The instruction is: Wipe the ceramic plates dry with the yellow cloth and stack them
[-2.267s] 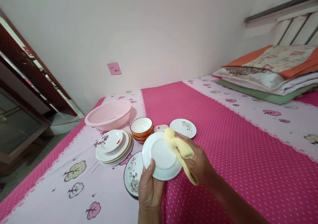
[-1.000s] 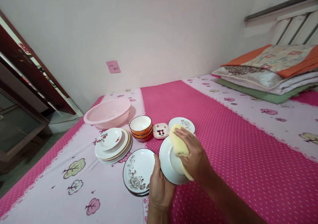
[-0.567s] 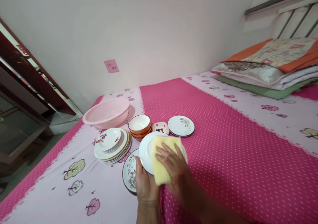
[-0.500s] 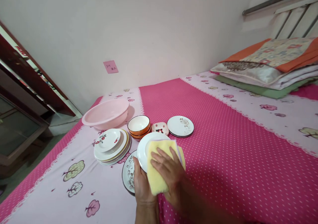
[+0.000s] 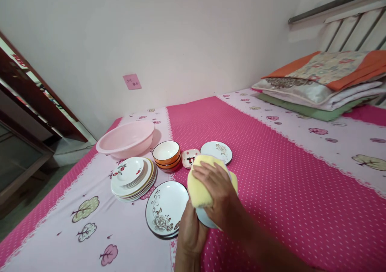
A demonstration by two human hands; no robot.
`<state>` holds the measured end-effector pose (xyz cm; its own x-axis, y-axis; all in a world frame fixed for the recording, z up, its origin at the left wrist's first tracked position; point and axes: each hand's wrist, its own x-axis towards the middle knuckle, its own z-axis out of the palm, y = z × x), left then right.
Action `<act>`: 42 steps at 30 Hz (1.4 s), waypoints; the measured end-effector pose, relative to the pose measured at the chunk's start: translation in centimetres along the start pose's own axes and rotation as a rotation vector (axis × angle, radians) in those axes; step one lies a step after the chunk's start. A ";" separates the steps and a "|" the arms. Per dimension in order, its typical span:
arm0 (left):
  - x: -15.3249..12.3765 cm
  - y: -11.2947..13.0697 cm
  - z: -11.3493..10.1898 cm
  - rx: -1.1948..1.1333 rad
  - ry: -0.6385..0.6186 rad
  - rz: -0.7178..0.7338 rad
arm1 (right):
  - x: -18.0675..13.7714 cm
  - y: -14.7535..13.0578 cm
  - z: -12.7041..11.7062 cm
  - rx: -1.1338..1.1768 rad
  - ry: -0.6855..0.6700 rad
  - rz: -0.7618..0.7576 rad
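My left hand [image 5: 190, 231] grips the lower edge of a small white plate [image 5: 205, 219], which is mostly hidden. My right hand [image 5: 219, 195] lies over the plate with its fingers pressing a yellow cloth [image 5: 199, 185] flat against it. Both hands hover just above the pink bedspread [image 5: 271, 175]. A flower-patterned plate with a dark rim [image 5: 165, 208] lies just left of my hands.
A stack of white plates [image 5: 132, 177], stacked orange bowls [image 5: 166, 155], a small red-and-white dish [image 5: 188, 157], another patterned plate [image 5: 216, 151] and a pink basin [image 5: 126, 138] sit on the bed. Folded bedding [image 5: 322, 87] lies at the far right. A dark cabinet [image 5: 27, 115] stands left.
The plate and both hands shifted right and slightly nearer, uncovering the dark-rimmed patterned plate. The cloth slid across the plate under my right hand.
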<state>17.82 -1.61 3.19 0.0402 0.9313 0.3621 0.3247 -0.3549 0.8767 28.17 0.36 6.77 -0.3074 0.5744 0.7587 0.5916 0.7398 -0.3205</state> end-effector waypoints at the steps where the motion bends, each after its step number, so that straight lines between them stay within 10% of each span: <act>1: -0.1 -0.2 -0.1 -0.186 -0.010 -0.056 | 0.2 0.7 -0.4 0.013 0.020 0.040; 7: -0.3 -1.6 -1.3 -1.460 0.054 -0.504 | 0.0 4.1 -1.8 0.412 0.100 0.619; 18: 1.2 0.5 -4.0 -1.289 0.560 -0.455 | -2.0 -1.5 5.0 1.360 0.324 1.303; 23: 1.3 1.0 -3.9 -1.164 0.505 -0.551 | -1.1 -0.9 2.3 1.346 0.175 1.141; 27: 0.8 -0.2 -3.5 -0.806 0.514 -0.496 | -0.5 0.1 -1.4 0.899 0.264 0.911; 30: 0.7 -0.1 -3.6 -0.751 0.505 -0.495 | -0.9 0.2 -2.3 0.479 0.233 0.423; 34: 0.8 1.4 -4.7 -1.229 0.265 -0.563 | -1.1 -1.0 -1.2 0.104 0.039 -0.148; 42: 0.3 -1.2 -6.9 -1.542 -0.092 -0.458 | -1.0 -3.6 -1.7 0.261 -0.501 -0.070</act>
<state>10.93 -1.44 4.39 0.2841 0.9585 0.0238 -0.8859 0.2529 0.3889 27.62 -3.49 8.15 -0.6927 0.5701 0.4418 0.3730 0.8074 -0.4571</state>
